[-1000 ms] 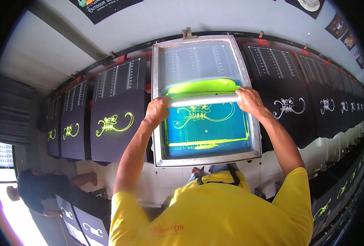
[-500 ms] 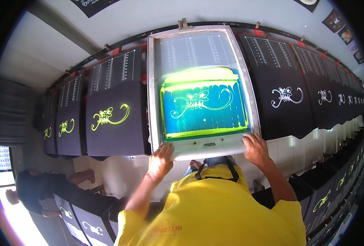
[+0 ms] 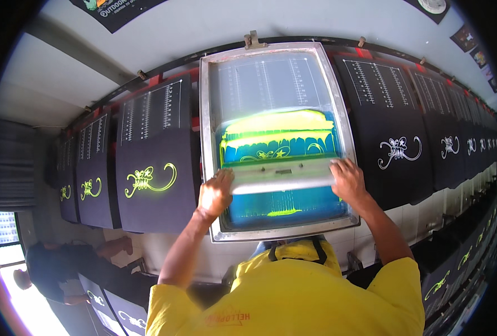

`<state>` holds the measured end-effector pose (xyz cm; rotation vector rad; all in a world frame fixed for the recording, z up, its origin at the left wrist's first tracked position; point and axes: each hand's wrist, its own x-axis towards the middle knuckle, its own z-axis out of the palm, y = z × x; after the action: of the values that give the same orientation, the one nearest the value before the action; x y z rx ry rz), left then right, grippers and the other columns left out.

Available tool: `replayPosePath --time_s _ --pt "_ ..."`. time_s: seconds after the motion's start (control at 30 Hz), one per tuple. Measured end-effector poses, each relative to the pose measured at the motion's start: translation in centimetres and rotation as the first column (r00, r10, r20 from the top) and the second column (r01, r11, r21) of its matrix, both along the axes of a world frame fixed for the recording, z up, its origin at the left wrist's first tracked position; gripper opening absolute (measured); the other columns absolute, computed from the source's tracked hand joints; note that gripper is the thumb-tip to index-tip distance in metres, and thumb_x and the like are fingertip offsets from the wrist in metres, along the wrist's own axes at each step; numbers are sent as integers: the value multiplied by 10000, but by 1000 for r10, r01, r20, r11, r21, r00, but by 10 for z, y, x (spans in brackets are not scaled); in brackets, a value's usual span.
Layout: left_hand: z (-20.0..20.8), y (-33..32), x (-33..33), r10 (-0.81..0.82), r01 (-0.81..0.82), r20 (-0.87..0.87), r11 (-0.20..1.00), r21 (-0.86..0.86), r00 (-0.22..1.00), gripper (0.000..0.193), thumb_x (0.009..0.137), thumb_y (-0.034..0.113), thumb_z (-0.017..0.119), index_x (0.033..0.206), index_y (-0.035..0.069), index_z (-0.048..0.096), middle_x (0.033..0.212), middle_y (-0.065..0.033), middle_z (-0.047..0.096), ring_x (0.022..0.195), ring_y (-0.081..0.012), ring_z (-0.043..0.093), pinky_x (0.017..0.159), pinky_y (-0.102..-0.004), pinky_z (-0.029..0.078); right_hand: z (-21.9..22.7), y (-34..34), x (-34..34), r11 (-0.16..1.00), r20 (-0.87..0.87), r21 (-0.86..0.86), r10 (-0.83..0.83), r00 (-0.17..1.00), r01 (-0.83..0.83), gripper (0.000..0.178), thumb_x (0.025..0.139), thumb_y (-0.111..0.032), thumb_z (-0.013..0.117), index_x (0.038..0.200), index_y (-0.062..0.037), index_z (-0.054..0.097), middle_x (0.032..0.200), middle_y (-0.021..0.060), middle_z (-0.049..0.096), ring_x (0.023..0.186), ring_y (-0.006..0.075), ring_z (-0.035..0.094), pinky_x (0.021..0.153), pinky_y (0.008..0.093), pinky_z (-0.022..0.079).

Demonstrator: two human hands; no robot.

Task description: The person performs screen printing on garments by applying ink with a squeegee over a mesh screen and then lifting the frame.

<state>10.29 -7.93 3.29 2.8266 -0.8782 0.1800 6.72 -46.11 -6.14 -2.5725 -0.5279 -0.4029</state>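
The metal screen frame faces me; across its nearer half, between its side rails, sits the squeegee, which I judge stiff, fairly light, slick where inked, best held by both ends. Yellow-green ink pools near the frame's middle. The squeegee spans between my hands: left fingers curled around its left end, right fingers its right
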Motion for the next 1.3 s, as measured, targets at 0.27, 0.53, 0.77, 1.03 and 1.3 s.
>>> replayPosePath --time_s 0.27,0.53,0.77,1.03,1.3 --pt "8 -5 79 64 -58 -88 996 71 994 249 712 3 588 947 61 647 888 -166 684 800 -366 680 709 -448 557 9 -14 85 1000 -56 -12 26 998 -26 186 667 -27 680 840 -9 614 863 153 647 859 349 631 745 460 537" --pt "38 -16 56 126 -120 -89 991 66 988 280 724 -5 585 976 73 679 928 -179 693 816 -384 682 743 -457 558 38 -22 63 999 18 39 14 1000 -15 167 684 -42 678 836 -27 611 825 127 636 826 332 634 746 450 537" --pt "29 -7 -79 46 -43 -25 993 108 999 390 665 -56 582 1033 64 628 1072 -118 661 941 -287 678 708 -370 595 22 -11 -71 999 -6 40 -5 1000 5 276 664 -25 670 930 -41 595 1038 109 642 955 302 620 781 414 545" --pt "1 -1 -144 27 -30 24 992 124 999 484 680 -75 559 1154 25 565 1199 -129 602 1136 -307 602 1032 -456 463 -1 6 -141 995 -45 -86 -45 998 41 483 693 -118 729 1144 4 608 1171 118 597 1078 295 576 910 380 505" --pt "-15 6 -172 117 -81 -87 938 336 989 652 698 23 553 1344 -1 466 1421 -133 441 1416 -301 333 1200 -501 190 -8 7 -166 1000 -270 1 18 963 -18 783 802 -512 692 1323 43 507 1398 180 449 1273 371 427 1067 481 364"
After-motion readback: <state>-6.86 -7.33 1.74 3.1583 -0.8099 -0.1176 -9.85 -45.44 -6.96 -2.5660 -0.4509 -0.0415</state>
